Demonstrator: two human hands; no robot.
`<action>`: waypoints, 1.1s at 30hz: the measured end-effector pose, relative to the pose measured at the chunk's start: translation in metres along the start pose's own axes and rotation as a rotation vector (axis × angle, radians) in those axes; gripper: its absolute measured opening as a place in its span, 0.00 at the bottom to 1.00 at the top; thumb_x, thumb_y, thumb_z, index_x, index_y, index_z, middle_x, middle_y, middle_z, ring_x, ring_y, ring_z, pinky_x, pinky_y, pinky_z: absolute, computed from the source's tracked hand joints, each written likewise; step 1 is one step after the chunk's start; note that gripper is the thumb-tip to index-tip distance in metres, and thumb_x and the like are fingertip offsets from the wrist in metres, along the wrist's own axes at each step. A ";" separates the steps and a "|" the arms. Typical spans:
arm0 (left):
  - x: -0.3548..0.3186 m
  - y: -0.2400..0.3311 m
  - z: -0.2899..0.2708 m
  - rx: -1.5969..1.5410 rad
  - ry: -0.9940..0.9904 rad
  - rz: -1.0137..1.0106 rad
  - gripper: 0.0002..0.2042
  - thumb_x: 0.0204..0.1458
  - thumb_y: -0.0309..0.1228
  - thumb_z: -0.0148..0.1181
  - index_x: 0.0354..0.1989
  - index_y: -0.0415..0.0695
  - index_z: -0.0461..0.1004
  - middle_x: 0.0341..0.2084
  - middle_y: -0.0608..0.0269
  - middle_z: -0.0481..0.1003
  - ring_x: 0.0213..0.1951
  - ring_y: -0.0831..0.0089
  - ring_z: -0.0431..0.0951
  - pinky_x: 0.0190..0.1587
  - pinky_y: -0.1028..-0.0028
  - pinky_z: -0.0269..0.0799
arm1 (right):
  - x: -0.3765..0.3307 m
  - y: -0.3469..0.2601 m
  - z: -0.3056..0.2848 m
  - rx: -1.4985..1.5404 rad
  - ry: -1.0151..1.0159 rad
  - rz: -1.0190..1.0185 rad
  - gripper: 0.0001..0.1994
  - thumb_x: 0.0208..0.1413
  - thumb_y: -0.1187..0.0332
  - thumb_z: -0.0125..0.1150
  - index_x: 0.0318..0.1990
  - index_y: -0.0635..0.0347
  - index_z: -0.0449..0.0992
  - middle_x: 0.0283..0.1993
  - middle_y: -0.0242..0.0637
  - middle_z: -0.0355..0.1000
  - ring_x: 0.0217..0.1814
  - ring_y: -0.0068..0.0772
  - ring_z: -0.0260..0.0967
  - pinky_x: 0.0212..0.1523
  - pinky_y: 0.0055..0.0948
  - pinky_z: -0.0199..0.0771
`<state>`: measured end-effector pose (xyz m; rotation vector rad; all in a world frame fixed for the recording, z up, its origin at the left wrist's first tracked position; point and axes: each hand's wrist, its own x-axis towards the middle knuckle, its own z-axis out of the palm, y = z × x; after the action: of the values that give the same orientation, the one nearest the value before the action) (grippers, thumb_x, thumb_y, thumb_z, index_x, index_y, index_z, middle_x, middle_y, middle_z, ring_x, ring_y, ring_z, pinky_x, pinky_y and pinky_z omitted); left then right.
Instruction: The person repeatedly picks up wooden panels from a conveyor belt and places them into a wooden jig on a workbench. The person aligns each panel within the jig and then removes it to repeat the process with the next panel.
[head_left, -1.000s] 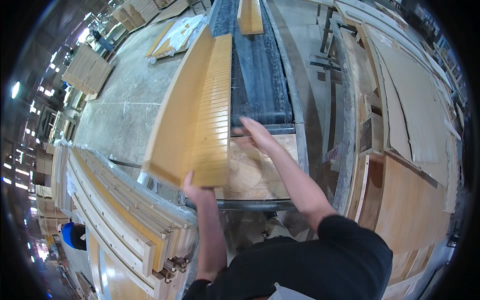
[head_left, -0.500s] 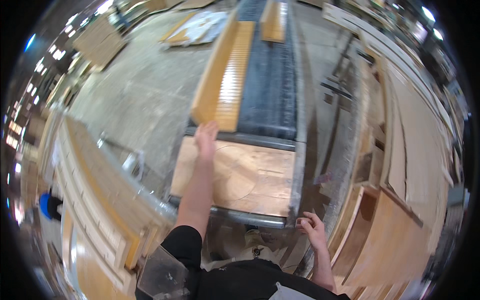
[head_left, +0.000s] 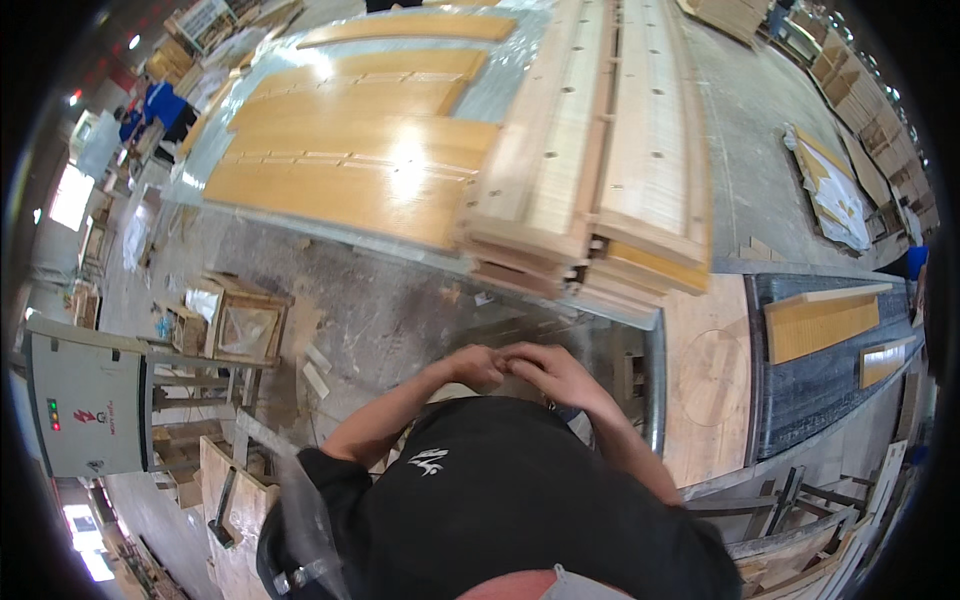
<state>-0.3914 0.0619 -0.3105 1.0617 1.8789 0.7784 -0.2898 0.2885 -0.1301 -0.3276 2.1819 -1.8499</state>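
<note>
My left hand (head_left: pixel 473 366) and my right hand (head_left: pixel 548 374) meet in front of my chest, fingers curled and touching each other. No object shows between them. Just beyond them lies a stack of long pale wooden slats (head_left: pixel 600 180) with drilled holes, its near end a short way from my fingers. Beside the stack, to the left, flat orange-brown panels (head_left: pixel 350 170) lie spread on a plastic-covered table (head_left: pixel 500 85). My black sleeves and torso fill the lower middle.
A plywood table (head_left: pixel 710 370) stands at my right, leading to a dark conveyor belt (head_left: pixel 830 390) carrying a ribbed wooden panel (head_left: pixel 820 325). A grey control cabinet (head_left: pixel 85 400) and an open wooden box (head_left: pixel 245 320) stand left. A person in blue (head_left: pixel 160 105) works far left.
My view has swung left, away from the conveyor toward the slat stack. My left hand has left the ribbed panel on the belt, and both hands have come together at my chest.
</note>
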 end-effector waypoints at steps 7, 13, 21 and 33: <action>-0.184 -0.109 -0.087 -0.775 0.748 -0.399 0.20 0.59 0.32 0.61 0.59 0.39 0.73 0.43 0.57 0.81 0.45 0.70 0.81 0.48 0.71 0.75 | 0.243 0.108 0.134 0.101 0.770 0.361 0.29 0.58 0.63 0.63 0.63 0.71 0.66 0.53 0.54 0.72 0.57 0.49 0.70 0.59 0.43 0.68; -0.221 -0.120 -0.141 -1.051 0.889 -0.361 0.22 0.58 0.31 0.62 0.60 0.36 0.69 0.43 0.55 0.80 0.46 0.66 0.82 0.49 0.69 0.77 | 0.310 0.119 0.114 -0.300 0.976 0.433 0.23 0.47 0.67 0.65 0.50 0.71 0.73 0.49 0.58 0.71 0.56 0.59 0.68 0.57 0.48 0.69; -0.163 -0.212 -0.251 -1.550 1.158 -0.298 0.27 0.61 0.39 0.63 0.63 0.36 0.64 0.46 0.54 0.78 0.46 0.62 0.81 0.47 0.65 0.79 | 0.272 0.128 0.146 -0.229 0.616 0.357 0.20 0.43 0.66 0.67 0.44 0.69 0.77 0.41 0.49 0.72 0.42 0.49 0.72 0.46 0.38 0.74; -0.212 -0.174 -0.225 -1.361 1.296 -0.370 0.25 0.62 0.42 0.61 0.61 0.37 0.69 0.49 0.55 0.79 0.46 0.62 0.83 0.45 0.59 0.82 | 0.258 0.110 0.161 1.075 0.619 0.601 0.21 0.69 0.65 0.57 0.64 0.67 0.67 0.61 0.43 0.72 0.61 0.40 0.72 0.57 0.39 0.77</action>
<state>-0.5888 -0.2303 -0.2706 -0.8348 1.5921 2.2830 -0.4781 0.0698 -0.2770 1.0754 0.9722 -2.5153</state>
